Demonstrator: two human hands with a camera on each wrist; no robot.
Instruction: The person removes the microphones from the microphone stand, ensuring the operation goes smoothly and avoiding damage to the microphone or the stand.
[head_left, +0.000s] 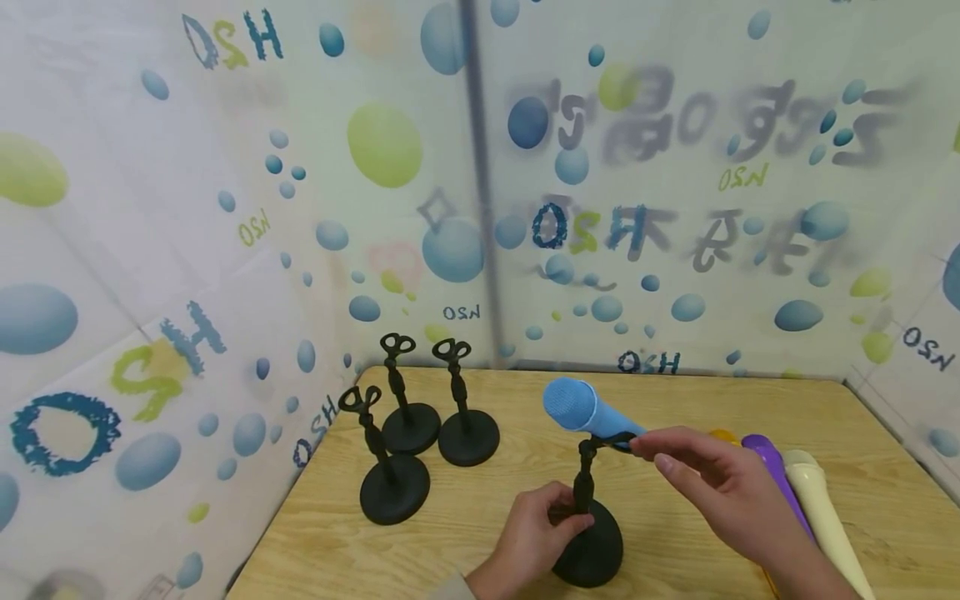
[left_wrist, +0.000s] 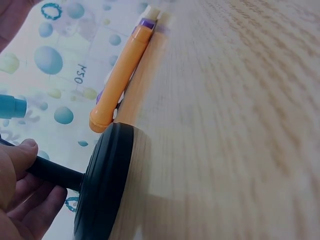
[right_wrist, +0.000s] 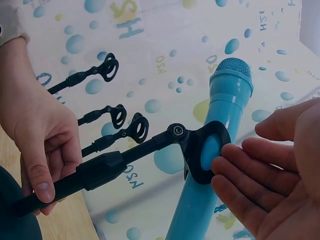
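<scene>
A blue microphone (head_left: 573,404) sits tilted in the clip (right_wrist: 189,142) of a black desktop microphone stand (head_left: 596,550), its mesh head up and to the left. My left hand (head_left: 528,529) grips the stand's pole just above the round base, thumb on one side and fingers on the other, as the left wrist view also shows. At the clip, my right hand (head_left: 727,483) touches the ring with the fingertips. Its fingers are loosely extended in the right wrist view, thumb apart, not wrapped round the microphone.
Three more black stands, including the nearest one (head_left: 395,487), stand at the left of the wooden table (head_left: 322,550) with bare clips. Orange (left_wrist: 120,75), purple (head_left: 772,467) and cream (head_left: 813,492) microphones lie at the right, partly behind my right arm. Patterned curtains surround the table.
</scene>
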